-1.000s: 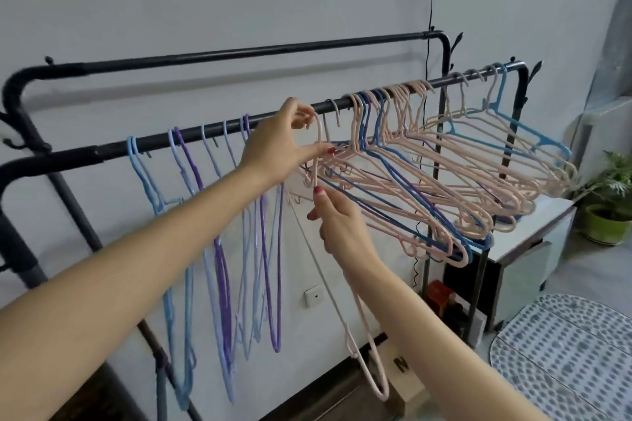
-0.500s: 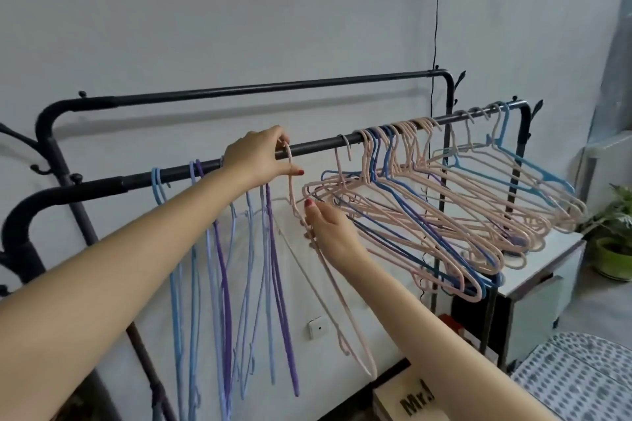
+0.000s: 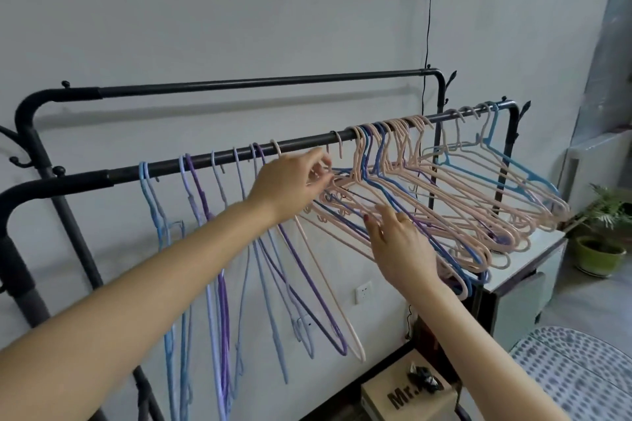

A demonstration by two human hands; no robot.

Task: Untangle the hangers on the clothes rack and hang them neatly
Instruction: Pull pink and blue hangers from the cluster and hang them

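Note:
A black clothes rack has a front rail (image 3: 212,159) and a back rail (image 3: 239,82). On the front rail's left part, several blue and purple hangers (image 3: 219,284) hang straight down, with one pink hanger (image 3: 328,284) at their right end. Further right, a tangled bunch of pink and blue hangers (image 3: 444,215) fans out sideways. My left hand (image 3: 290,184) reaches into the left edge of the bunch, its fingers pinching a pink hanger's neck below the rail. Lower down, my right hand (image 3: 400,246) touches the hangers' arms with straight fingers.
A white cabinet (image 3: 519,270) stands under the rack's right end, with a potted plant (image 3: 602,243) beyond it. A cardboard box (image 3: 403,396) sits on the floor below. A dotted cushion (image 3: 581,372) is at the lower right. A black cable (image 3: 428,27) runs down the wall.
The pink hanger that both hands held now hangs free on the rail beside the purple ones. Both hands have moved right to the tangled bunch.

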